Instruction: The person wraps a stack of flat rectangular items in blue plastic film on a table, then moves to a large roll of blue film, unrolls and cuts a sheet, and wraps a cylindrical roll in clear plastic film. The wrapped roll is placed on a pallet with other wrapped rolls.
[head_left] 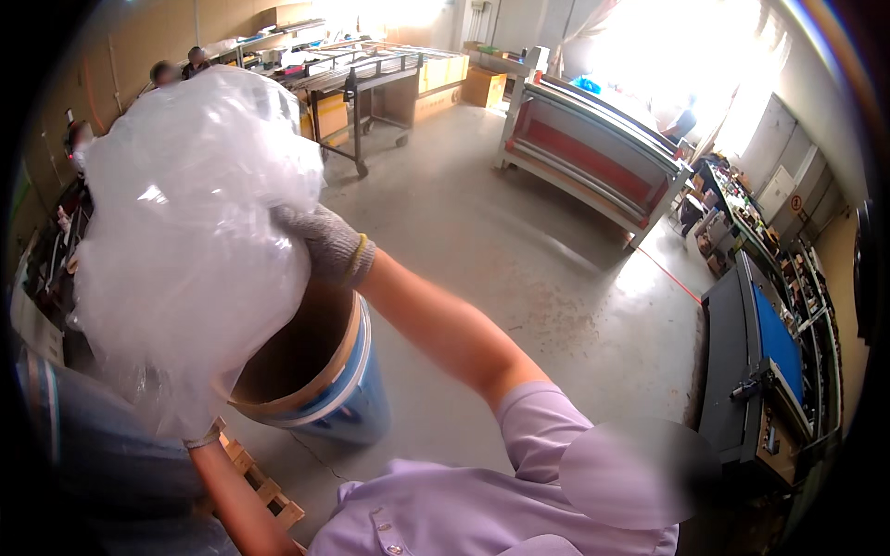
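Observation:
I hold a big crumpled clear plastic bag [195,232] up in front of me, at the left of the view. My right hand [324,246], in a grey knit glove, grips the bag's right side. My left hand [204,431] is under the bag's lower end; only its glove cuff shows through the plastic, and it seems to grasp the bag there. Just below and behind the bag stands an open blue drum [338,389] with a brown inside and a pale rim. The bag's lower part hangs over the drum's mouth.
A wooden pallet [264,482] lies at the drum's foot. A wheeled metal cart [362,83] and a long red-sided machine table [593,157] stand across the concrete floor [519,259]. A blue-topped machine [769,343] is at the right. People [167,72] are at the far left wall.

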Available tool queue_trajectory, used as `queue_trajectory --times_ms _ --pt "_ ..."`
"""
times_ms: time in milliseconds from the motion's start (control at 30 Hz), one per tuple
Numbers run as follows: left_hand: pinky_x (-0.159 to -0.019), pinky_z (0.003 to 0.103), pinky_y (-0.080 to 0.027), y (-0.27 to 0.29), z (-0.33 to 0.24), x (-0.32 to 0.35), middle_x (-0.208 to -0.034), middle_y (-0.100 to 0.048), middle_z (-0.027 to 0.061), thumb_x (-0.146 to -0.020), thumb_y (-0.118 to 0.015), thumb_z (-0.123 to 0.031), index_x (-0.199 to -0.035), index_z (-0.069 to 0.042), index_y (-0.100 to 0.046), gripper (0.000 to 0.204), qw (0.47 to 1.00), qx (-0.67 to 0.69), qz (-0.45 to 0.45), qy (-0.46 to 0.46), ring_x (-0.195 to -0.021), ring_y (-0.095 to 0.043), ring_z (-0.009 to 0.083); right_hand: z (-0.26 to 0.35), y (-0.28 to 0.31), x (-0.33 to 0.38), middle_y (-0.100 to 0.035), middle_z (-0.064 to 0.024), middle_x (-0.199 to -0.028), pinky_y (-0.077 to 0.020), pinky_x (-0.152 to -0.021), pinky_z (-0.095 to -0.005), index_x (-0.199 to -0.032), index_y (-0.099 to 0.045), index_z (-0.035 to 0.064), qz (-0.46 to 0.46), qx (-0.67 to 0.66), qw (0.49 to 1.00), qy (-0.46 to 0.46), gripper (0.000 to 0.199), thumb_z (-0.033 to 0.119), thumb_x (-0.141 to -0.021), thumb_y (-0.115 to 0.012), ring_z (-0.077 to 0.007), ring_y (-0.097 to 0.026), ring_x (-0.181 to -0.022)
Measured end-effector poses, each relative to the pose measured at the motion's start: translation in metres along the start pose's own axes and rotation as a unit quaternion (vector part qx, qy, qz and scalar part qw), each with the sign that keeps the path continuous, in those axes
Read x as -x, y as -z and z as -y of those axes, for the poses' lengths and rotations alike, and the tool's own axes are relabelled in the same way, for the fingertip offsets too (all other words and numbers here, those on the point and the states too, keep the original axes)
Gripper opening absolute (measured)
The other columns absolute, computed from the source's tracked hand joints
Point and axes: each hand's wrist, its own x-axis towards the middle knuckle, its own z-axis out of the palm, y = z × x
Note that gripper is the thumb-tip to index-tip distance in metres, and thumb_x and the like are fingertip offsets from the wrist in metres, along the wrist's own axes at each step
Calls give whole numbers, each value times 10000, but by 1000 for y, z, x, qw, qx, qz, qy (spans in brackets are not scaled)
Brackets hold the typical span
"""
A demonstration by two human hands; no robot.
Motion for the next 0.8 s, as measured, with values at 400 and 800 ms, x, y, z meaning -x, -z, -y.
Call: queue_trajectory --times_ms 400,800 --pt "-1105 378 -335 -52 19 -4 -1476 -382 67 -1012 -454 -376 -1492 -75 -294 589 998 -49 36 24 -1314 -405 240 -13 74 16 -540 -127 -1314 -450 -1031 -418 -1369 -426 3 -153 -17 988 4 543 329 -964 -585 -254 -539 -1195" --pt "-1161 386 -242 -104 -9 26 -1593 -181 96 -973 -542 -187 -1553 -134 -117 721 976 -171 117 -64 -1424 -259 253 -24 78 19 -558 -140 -1299 -461 -1017 -465 -1402 -388 51 -264 -21 964 27 598 355 -941 -618 -285 -561 -1166"
